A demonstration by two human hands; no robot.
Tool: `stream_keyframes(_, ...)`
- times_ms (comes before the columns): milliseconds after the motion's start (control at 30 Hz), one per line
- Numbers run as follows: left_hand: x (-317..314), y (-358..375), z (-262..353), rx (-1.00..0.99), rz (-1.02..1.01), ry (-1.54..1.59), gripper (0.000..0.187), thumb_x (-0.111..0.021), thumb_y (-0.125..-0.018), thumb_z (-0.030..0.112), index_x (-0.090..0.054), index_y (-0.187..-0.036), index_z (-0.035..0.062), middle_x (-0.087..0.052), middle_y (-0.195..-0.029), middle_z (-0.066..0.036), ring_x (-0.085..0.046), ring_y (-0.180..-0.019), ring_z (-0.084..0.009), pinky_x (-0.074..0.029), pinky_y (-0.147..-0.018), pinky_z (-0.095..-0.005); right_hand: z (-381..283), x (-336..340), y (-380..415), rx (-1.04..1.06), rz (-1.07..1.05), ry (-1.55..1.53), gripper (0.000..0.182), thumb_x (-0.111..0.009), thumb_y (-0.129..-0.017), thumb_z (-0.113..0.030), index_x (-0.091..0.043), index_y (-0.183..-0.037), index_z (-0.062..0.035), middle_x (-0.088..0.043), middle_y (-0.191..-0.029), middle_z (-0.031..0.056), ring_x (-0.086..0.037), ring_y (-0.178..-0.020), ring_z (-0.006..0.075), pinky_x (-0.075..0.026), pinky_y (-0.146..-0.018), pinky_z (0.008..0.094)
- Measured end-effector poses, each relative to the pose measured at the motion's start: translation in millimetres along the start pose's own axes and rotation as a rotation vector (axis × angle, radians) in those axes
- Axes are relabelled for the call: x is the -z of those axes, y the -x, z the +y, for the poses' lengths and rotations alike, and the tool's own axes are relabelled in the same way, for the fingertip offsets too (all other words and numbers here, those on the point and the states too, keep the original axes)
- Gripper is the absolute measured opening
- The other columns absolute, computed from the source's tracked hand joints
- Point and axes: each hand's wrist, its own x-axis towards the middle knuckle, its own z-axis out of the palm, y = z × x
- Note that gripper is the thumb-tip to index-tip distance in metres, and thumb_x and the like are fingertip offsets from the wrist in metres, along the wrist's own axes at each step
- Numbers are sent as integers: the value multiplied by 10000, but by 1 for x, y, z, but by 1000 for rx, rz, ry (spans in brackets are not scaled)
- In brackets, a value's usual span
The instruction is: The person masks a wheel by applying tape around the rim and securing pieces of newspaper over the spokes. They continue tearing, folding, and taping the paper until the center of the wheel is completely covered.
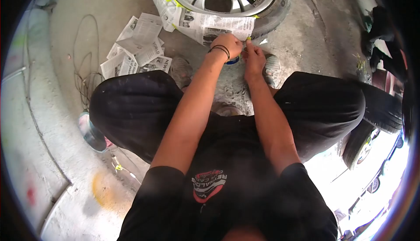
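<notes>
We see our left hand [230,46] curled in nearly to a fist, knuckles up; its fingertips are hidden, so we cannot tell what it has hold of. Just beside it, our right hand [254,59] has its fingers bent and drawn close together, the tips at a small piece of yellow-green tape [249,39]; we cannot tell whether they grip it. Two dark bands [225,51] circle our left wrist. Just below and between the hands we make out a small blue object [234,60], mostly hidden.

Right beyond the hands, a newspaper strip [214,23] covers the near side of the tire [280,11], which surrounds a silver rim [238,2]. The wheel lies flat on the concrete floor [306,40], with more newspaper and yellow-green tape about its far left side. Our shoes [272,68] flank the hands, one on each side.

Farther left of the hands, loose newspaper sheets [142,44] overlap on the floor, and past them lies a looped thin cable [83,81]. Far to the right and nearer our body, we see more tires [383,105].
</notes>
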Motion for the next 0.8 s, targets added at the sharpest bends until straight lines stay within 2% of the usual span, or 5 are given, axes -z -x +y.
stream_keyframes(467, 13, 9, 16, 58, -42, -51, 300, -654, -984, 321, -894, -1126, 210, -810, -1133, -192, -781, -1070, -404, -623, -961, -477, 0, 18, -20, 15, 31, 620, 558, -820, -981, -540, -763, -796, -17, -775, -804, 148, -767, -754, 258, -594, -799, 453)
stream_keyframes(533, 9, 9, 18, 83, -98, -63, 289, -657, -980, 312, -893, -1094, 193, -809, -1127, -198, -778, -1070, -411, -621, -955, -484, 4, 29, -30, 269, 98, 1103, 393, -795, -989, -414, -780, -939, -24, -798, -873, 156, -775, -826, 350, -595, -829, 484)
stream_keyframes(633, 11, 10, 16, 89, -43, -25, 298, -673, -1002, 331, -894, -1096, 154, -834, -1145, -173, -790, -1113, -392, -627, -992, -507, -27, 29, -26, 448, 380, 882, 306, -743, -993, -291, -764, -1174, -46, -784, -920, 146, -760, -875, 389, -591, -852, 497)
stream_keyframes(667, 11, 9, 18, 107, -55, -43, 308, -669, -1004, 325, -890, -1097, 132, -834, -1160, -175, -790, -1123, -390, -626, -1004, -506, -49, 27, -26, 482, 266, 849, 441, -691, -979, -203, -702, -1409, -106, -753, -1142, 171, -749, -1021, 405, -585, -895, 493)
stream_keyframes(800, 16, 13, 25, 113, -70, -26, 333, -658, -1013, 313, -877, -1146, 100, -837, -1198, -170, -790, -1154, -385, -624, -1042, -499, -93, -4, -15, 1028, 93, 993, 523, -688, -951, -146, -711, -1471, -193, -678, -1317, 163, -714, -1165, 390, -570, -933, 526)
